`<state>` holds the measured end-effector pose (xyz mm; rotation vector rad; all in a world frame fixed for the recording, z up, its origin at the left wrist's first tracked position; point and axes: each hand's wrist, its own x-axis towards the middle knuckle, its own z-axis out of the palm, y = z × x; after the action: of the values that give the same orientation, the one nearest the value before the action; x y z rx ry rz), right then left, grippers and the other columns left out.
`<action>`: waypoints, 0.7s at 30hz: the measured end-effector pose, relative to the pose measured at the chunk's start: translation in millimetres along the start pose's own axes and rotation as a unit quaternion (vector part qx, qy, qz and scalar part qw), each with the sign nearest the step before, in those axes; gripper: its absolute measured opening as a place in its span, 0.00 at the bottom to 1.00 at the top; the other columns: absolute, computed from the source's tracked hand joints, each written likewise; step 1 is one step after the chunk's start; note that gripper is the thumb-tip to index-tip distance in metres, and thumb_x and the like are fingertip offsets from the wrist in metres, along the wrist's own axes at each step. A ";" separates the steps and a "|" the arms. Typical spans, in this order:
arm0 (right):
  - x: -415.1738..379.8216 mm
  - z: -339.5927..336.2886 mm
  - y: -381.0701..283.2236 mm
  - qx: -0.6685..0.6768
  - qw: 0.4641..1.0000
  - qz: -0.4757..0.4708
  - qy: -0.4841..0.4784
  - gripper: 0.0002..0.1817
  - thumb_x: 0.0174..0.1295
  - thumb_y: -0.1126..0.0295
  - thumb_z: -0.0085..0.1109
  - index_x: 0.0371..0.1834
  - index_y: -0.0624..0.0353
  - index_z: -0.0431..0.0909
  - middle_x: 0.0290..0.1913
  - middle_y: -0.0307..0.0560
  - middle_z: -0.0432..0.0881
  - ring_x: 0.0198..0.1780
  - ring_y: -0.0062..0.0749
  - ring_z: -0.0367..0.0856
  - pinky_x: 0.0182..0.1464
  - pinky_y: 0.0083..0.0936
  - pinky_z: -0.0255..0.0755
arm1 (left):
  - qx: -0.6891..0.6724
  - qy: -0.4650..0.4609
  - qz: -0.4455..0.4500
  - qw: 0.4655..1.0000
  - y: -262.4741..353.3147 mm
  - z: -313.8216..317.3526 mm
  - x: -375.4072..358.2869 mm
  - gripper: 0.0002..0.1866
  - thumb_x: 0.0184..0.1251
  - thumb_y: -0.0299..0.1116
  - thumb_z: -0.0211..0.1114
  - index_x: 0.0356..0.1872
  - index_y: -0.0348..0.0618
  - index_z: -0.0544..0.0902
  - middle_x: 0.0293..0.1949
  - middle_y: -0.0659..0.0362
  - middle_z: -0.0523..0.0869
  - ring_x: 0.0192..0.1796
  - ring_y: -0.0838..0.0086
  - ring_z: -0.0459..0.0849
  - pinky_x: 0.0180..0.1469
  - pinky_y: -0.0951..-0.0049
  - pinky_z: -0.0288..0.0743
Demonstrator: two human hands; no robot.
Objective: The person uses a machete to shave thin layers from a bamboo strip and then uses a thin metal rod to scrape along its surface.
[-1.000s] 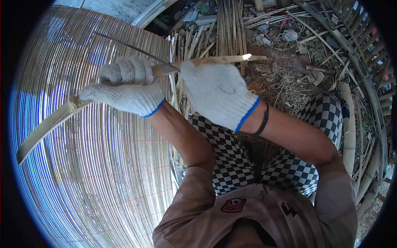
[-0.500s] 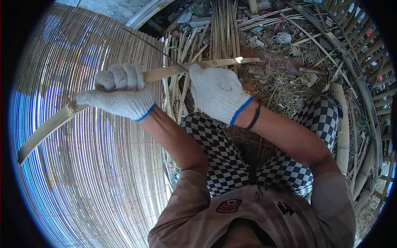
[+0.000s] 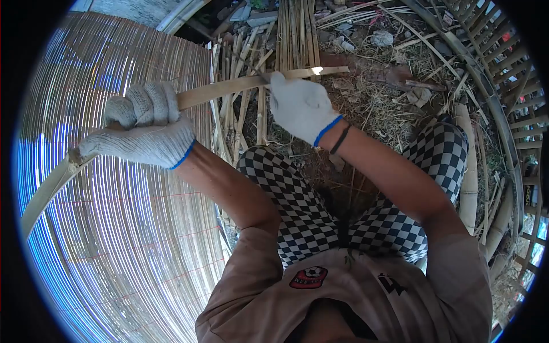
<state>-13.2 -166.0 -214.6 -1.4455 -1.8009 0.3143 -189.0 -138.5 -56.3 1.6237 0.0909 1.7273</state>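
Observation:
My left hand [image 3: 143, 126], in a white knit glove with a blue cuff, is wrapped round a long split bamboo strip [image 3: 223, 90]. The strip runs past both sides of the fist, with a node near the thumb and its thin end to the right. My right hand [image 3: 303, 108], gloved alike, is closed at the strip's right part. From its thumb side a thin dark knife [image 3: 262, 74] crosses the strip towards the upper left. Its blade is blurred, and the glove hides its handle.
A bamboo-slat mat [image 3: 143, 217] with red string rows fills the left side. Thin bamboo sticks [image 3: 297, 34] lie in a bundle at the back, above straw-littered ground [image 3: 372, 97]. To the right are a bamboo pole [image 3: 468, 171] and a slatted bamboo lattice [image 3: 514, 74].
Both hands and the strip have shifted left in the view. My left hand has drawn farther from my right, showing more strip between them. The knife blade looks more blurred.

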 end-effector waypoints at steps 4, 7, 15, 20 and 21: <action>-12.5 -7.2 -22.4 -0.004 0.997 -0.059 0.041 0.11 0.68 0.69 0.57 0.47 0.67 0.74 0.27 0.57 0.84 0.28 0.50 0.88 0.29 0.44 0.80 | -0.013 0.032 -0.015 0.999 6.0 -17.4 1.3 0.42 0.62 0.88 0.31 0.10 0.61 0.58 0.07 0.71 0.56 0.08 0.85 0.53 0.07 0.79 0.52; -16.2 -26.4 -36.6 -0.033 0.995 -0.089 -0.015 0.10 0.68 0.69 0.57 0.45 0.65 0.74 0.26 0.55 0.84 0.27 0.44 0.88 0.27 0.39 0.80 | -0.069 0.002 -0.032 0.997 5.2 -9.2 3.8 0.43 0.59 0.90 0.33 0.10 0.60 0.59 0.07 0.71 0.56 0.08 0.85 0.52 0.07 0.80 0.51; -17.5 -12.6 -13.9 -0.042 0.998 -0.037 -0.009 0.10 0.70 0.69 0.56 0.45 0.66 0.74 0.24 0.54 0.84 0.26 0.47 0.88 0.25 0.42 0.79 | -0.084 0.000 -0.038 0.996 10.6 -27.6 1.6 0.44 0.56 0.91 0.35 0.09 0.60 0.58 0.07 0.70 0.57 0.08 0.84 0.53 0.08 0.79 0.50; -13.8 -29.0 -28.4 -0.006 0.996 -0.062 -0.060 0.09 0.66 0.74 0.55 0.44 0.67 0.76 0.29 0.57 0.86 0.32 0.47 0.90 0.29 0.41 0.82 | -0.088 -0.039 -0.044 0.994 9.7 -13.1 3.4 0.44 0.58 0.90 0.31 0.09 0.59 0.59 0.07 0.70 0.58 0.08 0.85 0.54 0.08 0.79 0.50; -8.2 -10.9 0.3 -0.015 0.997 -0.004 -0.070 0.09 0.67 0.73 0.54 0.46 0.67 0.76 0.31 0.57 0.86 0.33 0.47 0.90 0.30 0.41 0.83 | -0.048 0.026 -0.036 0.998 10.6 -9.9 0.0 0.44 0.59 0.90 0.33 0.09 0.59 0.59 0.07 0.70 0.57 0.08 0.85 0.53 0.07 0.79 0.50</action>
<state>-5.1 -176.3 -211.0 -1.4695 -1.9296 0.3943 -202.6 -141.9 -52.6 1.4898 0.0893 1.6934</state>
